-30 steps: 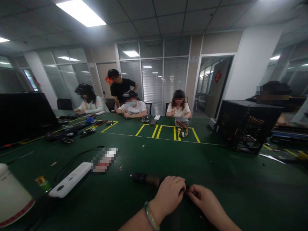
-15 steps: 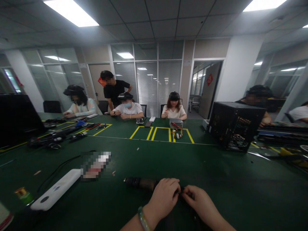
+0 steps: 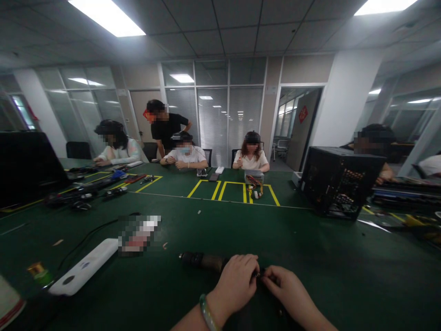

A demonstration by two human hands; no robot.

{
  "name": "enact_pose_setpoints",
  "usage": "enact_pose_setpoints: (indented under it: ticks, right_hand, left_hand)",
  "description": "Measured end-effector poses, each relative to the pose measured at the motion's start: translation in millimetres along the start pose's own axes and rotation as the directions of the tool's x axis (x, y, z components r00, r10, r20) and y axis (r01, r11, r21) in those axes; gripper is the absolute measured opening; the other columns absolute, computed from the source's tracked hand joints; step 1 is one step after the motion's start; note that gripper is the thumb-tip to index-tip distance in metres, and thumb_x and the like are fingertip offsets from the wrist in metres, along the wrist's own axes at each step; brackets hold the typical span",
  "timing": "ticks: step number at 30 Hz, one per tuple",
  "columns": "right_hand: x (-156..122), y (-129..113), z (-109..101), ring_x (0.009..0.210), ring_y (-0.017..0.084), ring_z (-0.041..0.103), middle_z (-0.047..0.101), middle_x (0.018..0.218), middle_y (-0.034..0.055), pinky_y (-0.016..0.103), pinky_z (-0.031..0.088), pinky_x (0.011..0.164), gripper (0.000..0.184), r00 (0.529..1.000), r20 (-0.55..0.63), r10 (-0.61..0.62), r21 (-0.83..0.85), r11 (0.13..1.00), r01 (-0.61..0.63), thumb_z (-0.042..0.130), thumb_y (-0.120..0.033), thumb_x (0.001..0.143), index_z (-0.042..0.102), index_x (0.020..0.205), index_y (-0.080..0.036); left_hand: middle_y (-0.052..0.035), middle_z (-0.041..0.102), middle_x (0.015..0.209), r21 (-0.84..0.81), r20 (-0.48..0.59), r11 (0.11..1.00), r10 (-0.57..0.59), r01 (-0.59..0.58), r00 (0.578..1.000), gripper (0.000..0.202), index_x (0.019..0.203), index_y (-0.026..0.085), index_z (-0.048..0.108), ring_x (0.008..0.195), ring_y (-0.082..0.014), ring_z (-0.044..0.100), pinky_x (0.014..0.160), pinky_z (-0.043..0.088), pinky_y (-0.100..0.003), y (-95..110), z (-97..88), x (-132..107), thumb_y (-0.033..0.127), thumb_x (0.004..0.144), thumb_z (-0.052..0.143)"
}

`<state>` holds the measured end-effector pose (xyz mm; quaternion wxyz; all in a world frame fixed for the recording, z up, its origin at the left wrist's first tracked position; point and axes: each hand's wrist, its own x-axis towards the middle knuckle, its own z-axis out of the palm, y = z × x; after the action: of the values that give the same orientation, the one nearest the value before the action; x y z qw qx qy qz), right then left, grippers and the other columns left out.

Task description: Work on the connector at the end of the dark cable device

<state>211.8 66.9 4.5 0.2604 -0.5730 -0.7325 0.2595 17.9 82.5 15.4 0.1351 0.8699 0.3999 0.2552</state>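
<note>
A dark cylindrical tool with a brownish middle and a small metal tip lies on the green table in front of me. My left hand, a bangle on its wrist, is curled closed over the right end of this tool. Close beside it, my right hand is closed in a pinch at a small dark piece by the left fingertips. What the right fingers hold is too small and dark to name. Below the hands, the parts are lost in shadow.
A white power strip with a black cable lies left, near a green bottle with a gold cap. A black computer case stands right. Several people sit across the table, one handling a grey box with coloured wires.
The view has shifted slightly, moving the surroundings a little to the right. Both hands keep nearly the same position and grip.
</note>
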Motion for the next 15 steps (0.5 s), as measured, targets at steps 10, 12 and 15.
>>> enact_pose_setpoints:
  ticks: [10,12,15]
  right_hand:
    - [2.3,11.0,5.7,0.069,0.016,0.061,0.067,0.074,-0.0021,0.021,0.039,0.061,0.015,1.0,-0.006,-0.002,0.003,1.0,0.002,0.055,-0.029,0.086,0.066,0.078,-0.022]
    - [2.8,11.8,6.8,0.069,0.016,0.061,0.067,0.074,-0.002,0.021,0.039,0.061,0.015,1.0,0.0,-0.006,-0.002,1.0,0.006,0.055,-0.029,0.086,0.066,0.078,-0.022]
    - [2.8,12.3,8.3,0.07,0.016,0.061,0.067,0.075,-0.0016,0.021,0.039,0.061,0.017,1.0,0.003,-0.005,-0.013,1.0,0.005,0.053,-0.03,0.087,0.066,0.078,-0.022]
  left_hand:
    - [-0.0014,0.059,0.119,0.017,0.004,1.0,0.004,-0.004,1.0,0.014,0.094,0.021,0.057,0.108,-0.0199,0.054,0.097,0.038,-0.037,-0.3,-1.0,-0.3,0.013,0.082,0.057]
    - [-0.0012,0.059,0.119,0.012,0.01,1.0,0.025,-0.025,1.0,0.014,0.094,0.021,0.058,0.108,-0.0198,0.054,0.096,0.038,-0.037,-0.1,-2.0,-0.3,0.012,0.083,0.055]
    - [-0.0026,0.058,0.121,0.002,0.001,1.0,0.015,-0.015,1.0,0.016,0.097,0.021,0.057,0.109,-0.0208,0.053,0.096,0.038,-0.037,0.4,-2.2,-0.6,0.013,0.083,0.056]
